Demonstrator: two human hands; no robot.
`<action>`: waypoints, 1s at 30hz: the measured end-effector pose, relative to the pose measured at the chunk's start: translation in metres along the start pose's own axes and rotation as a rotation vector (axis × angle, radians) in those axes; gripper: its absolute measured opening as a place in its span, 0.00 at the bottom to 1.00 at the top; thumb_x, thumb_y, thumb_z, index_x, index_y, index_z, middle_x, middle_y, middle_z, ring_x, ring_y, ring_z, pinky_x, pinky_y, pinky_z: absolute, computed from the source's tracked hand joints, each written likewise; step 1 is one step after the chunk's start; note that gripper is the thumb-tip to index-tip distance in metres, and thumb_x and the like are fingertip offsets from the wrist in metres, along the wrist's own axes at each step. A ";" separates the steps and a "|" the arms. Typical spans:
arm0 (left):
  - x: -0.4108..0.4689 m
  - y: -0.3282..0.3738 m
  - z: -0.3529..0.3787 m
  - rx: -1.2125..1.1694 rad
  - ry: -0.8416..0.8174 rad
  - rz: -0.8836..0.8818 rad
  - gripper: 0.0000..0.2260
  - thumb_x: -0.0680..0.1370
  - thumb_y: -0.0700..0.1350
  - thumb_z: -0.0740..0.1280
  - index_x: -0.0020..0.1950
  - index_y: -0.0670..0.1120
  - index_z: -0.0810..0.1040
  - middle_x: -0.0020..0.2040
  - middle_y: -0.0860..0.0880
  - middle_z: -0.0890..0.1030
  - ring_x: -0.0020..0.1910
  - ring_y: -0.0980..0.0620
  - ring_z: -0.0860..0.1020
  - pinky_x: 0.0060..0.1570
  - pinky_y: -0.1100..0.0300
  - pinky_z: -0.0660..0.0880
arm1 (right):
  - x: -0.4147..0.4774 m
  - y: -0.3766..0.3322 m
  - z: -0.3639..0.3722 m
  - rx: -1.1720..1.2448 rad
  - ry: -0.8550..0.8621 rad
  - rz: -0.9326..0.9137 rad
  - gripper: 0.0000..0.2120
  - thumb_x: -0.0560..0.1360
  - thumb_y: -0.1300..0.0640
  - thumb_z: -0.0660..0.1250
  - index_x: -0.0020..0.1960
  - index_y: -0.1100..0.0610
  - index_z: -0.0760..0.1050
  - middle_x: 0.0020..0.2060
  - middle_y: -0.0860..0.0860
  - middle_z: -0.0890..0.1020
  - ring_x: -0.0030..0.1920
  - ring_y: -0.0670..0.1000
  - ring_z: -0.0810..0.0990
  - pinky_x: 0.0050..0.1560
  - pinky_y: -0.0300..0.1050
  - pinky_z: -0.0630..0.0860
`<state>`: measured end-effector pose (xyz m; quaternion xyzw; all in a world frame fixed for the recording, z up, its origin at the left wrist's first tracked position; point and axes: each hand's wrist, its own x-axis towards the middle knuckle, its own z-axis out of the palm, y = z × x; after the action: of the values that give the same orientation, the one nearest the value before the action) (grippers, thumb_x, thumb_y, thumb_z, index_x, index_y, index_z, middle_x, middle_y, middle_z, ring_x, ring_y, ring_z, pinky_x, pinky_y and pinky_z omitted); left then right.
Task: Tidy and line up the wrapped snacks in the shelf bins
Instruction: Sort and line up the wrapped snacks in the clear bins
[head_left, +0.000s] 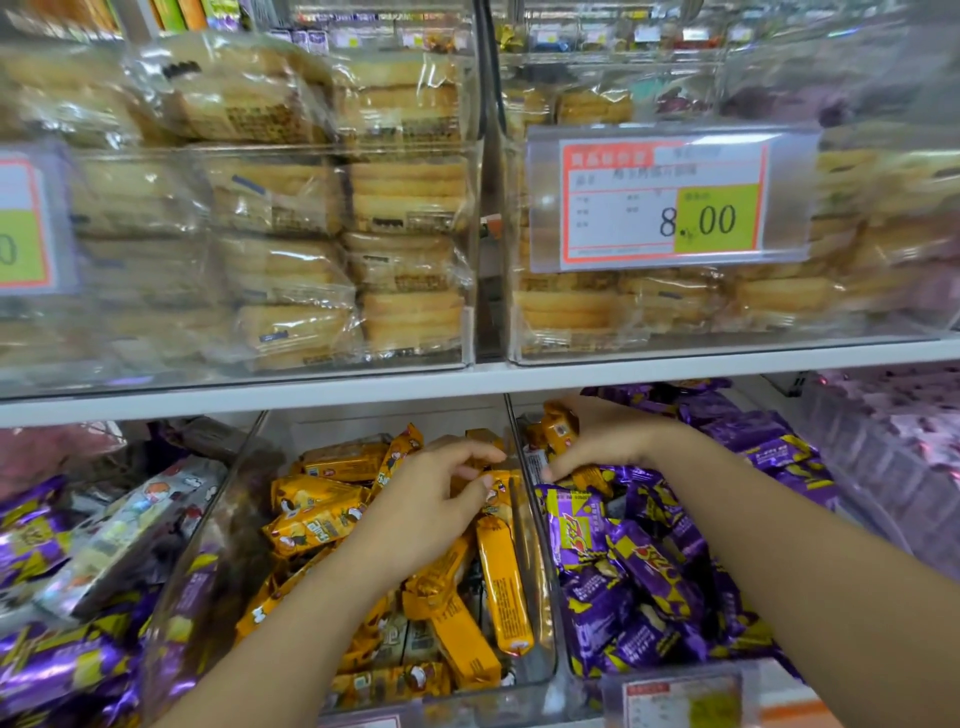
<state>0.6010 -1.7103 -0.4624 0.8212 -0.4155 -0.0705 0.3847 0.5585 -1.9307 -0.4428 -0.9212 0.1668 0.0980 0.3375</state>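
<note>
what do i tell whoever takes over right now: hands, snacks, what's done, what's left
Left hand: in the middle bin, fingers curled on an orange pack by the bin's right wall.
Right hand: at the back of the right bin, gripping stray orange packs.
Orange snacks: mostly jumbled at all angles; one or two lie lengthwise along the right wall.
Purple snacks: heaped loosely in the right bin.
Done: little lined up.
Left: bring the strays over to the middle bin, then straighten both bins.
</note>
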 end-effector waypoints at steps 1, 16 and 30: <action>0.000 0.000 0.000 0.002 -0.001 0.000 0.10 0.80 0.46 0.63 0.57 0.62 0.73 0.60 0.59 0.76 0.56 0.67 0.74 0.48 0.75 0.69 | -0.002 0.000 -0.001 0.006 -0.008 -0.010 0.43 0.66 0.53 0.77 0.74 0.53 0.57 0.69 0.52 0.68 0.62 0.51 0.70 0.60 0.43 0.68; 0.001 0.008 -0.001 -0.015 -0.002 0.009 0.11 0.80 0.45 0.63 0.58 0.59 0.75 0.52 0.64 0.76 0.54 0.67 0.75 0.44 0.79 0.67 | -0.017 0.004 -0.010 0.377 -0.121 -0.067 0.36 0.68 0.70 0.72 0.71 0.56 0.61 0.55 0.48 0.75 0.51 0.47 0.79 0.46 0.37 0.77; -0.012 0.037 0.002 -0.059 0.034 0.192 0.33 0.71 0.51 0.74 0.64 0.72 0.56 0.63 0.64 0.70 0.63 0.70 0.68 0.62 0.73 0.65 | -0.082 -0.031 0.023 -0.193 0.506 -0.585 0.30 0.64 0.54 0.76 0.64 0.53 0.71 0.51 0.44 0.71 0.46 0.38 0.70 0.47 0.27 0.65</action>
<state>0.5692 -1.7164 -0.4408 0.7671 -0.4834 -0.0314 0.4207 0.4923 -1.8732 -0.4178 -0.9523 -0.0347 -0.2171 0.2115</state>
